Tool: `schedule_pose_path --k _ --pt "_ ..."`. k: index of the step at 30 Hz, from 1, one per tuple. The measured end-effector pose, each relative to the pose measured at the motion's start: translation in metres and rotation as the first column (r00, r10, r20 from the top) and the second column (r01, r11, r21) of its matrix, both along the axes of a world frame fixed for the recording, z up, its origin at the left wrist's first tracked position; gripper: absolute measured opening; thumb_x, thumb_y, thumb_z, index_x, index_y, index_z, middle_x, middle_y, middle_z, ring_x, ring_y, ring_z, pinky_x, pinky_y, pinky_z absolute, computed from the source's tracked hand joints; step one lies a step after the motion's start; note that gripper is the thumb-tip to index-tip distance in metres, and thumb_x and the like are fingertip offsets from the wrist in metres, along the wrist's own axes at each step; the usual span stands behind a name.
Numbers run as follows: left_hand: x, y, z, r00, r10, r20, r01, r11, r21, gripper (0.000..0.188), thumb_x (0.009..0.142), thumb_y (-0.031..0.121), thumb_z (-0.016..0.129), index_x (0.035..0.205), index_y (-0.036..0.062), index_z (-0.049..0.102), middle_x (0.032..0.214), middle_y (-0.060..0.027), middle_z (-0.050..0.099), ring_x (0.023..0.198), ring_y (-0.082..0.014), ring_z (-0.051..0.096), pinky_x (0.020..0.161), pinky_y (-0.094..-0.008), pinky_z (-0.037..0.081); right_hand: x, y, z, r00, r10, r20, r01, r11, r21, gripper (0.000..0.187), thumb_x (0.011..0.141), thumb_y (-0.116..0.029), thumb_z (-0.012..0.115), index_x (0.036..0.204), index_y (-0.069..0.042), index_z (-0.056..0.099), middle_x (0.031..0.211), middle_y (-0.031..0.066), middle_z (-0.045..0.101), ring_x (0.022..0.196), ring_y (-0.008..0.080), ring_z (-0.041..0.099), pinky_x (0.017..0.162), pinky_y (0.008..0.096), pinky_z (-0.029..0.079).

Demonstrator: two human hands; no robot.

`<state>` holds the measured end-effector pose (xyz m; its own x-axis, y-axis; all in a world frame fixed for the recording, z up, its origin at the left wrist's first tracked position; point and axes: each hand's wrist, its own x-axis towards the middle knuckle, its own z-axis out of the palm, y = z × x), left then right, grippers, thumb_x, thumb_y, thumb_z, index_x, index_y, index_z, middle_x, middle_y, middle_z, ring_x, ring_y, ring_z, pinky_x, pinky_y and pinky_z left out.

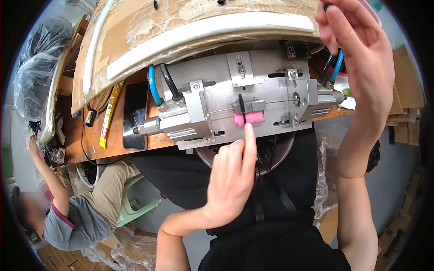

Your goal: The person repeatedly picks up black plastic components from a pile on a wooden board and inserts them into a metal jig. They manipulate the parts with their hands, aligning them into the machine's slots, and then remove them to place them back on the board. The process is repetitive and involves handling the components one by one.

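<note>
Ahead of me is a metal fixture [266, 77] with a cylinder at each side. At its middle a slim black stick-like piece [241, 103] lies across a small metal block [258, 106] and a pink block [256, 117]. My left hand [231, 178] points its index finger at the near end of this black piece, the tip at the pink block's edge. Its other fingers curl loosely; the thumb is hidden. Raised at the upper right, my right hand [361, 49] pinches a small black part [327, 6] between thumb and fingertip, its other fingers half curled.
A cardboard-covered board [131, 36] with white padded edging [212, 31] rises behind the fixture. Left of it lie a dark phone [135, 115] and a yellow packet [110, 115]. A bowl [282, 156] with black pieces sits below. At left another person [81, 221] works seated.
</note>
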<state>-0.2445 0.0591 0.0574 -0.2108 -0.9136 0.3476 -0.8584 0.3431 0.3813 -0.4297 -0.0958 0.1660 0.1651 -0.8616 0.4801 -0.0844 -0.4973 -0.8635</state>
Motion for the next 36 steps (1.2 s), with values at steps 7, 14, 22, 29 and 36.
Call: schedule_pose_path --k 7,14,22,29,36 --pt "-0.014 -0.017 -0.012 0.994 0.008 0.113 -0.009 1.000 0.007 0.069 0.075 -0.006 0.065 0.140 -0.0038 0.041 0.097 -0.0093 0.051 0.085 -0.0228 0.051 0.079 -0.0351 0.044 -0.022 0.033 -0.019 0.997 -0.064 -0.034 0.057 0.982 -0.183 0.020 0.097 -0.007 0.056 0.114 0.004 0.058 0.100 0.0145 0.067 0.078 0.0103 0.057 0.065 0.0204 0.044" --pt "-0.005 -0.016 -0.010 0.996 -0.021 0.085 0.018 0.999 0.029 0.067 0.075 -0.005 0.059 0.140 -0.0093 0.038 0.102 -0.0120 0.050 0.086 -0.0233 0.052 0.079 -0.0330 0.046 0.010 0.092 -0.074 0.934 -0.150 -0.325 0.065 0.964 -0.259 0.045 0.075 0.008 0.074 0.118 0.007 0.060 0.096 0.0137 0.067 0.075 0.0151 0.062 0.065 0.0283 0.053" --pt "0.008 0.005 0.021 0.990 -0.001 -0.144 0.014 0.996 0.087 0.079 0.069 -0.017 0.067 0.142 -0.0049 0.039 0.110 -0.0147 0.051 0.093 -0.0276 0.050 0.080 -0.0348 0.045 0.037 0.113 -0.132 0.859 -0.070 -0.507 -0.057 0.971 -0.231 0.062 0.072 0.006 0.073 0.131 0.008 0.051 0.076 0.0099 0.056 0.063 0.0206 0.054 0.059 0.0340 0.047" --pt "0.019 -0.009 0.030 0.991 -0.030 -0.127 0.035 0.999 0.035 0.071 0.070 -0.011 0.067 0.138 -0.0057 0.045 0.109 -0.0139 0.053 0.091 -0.0269 0.054 0.080 -0.0358 0.047 0.034 0.110 -0.125 0.815 0.005 -0.579 -0.111 0.983 -0.149 0.065 0.074 0.000 0.074 0.134 0.005 0.049 0.072 0.0081 0.054 0.066 0.0215 0.055 0.060 0.0332 0.047" --pt "0.062 -0.187 0.088 0.997 -0.055 0.051 0.073 0.867 -0.494 0.035 0.083 -0.002 0.063 0.116 0.0098 0.062 0.097 -0.0130 0.058 0.087 -0.0295 0.058 0.079 -0.0344 0.048 0.032 0.007 -0.026 0.777 -0.372 -0.508 -0.045 0.772 -0.634 0.023 0.078 -0.006 0.068 0.100 -0.001 0.066 0.081 0.0099 0.067 0.071 0.0253 0.065 0.064 0.0348 0.052"
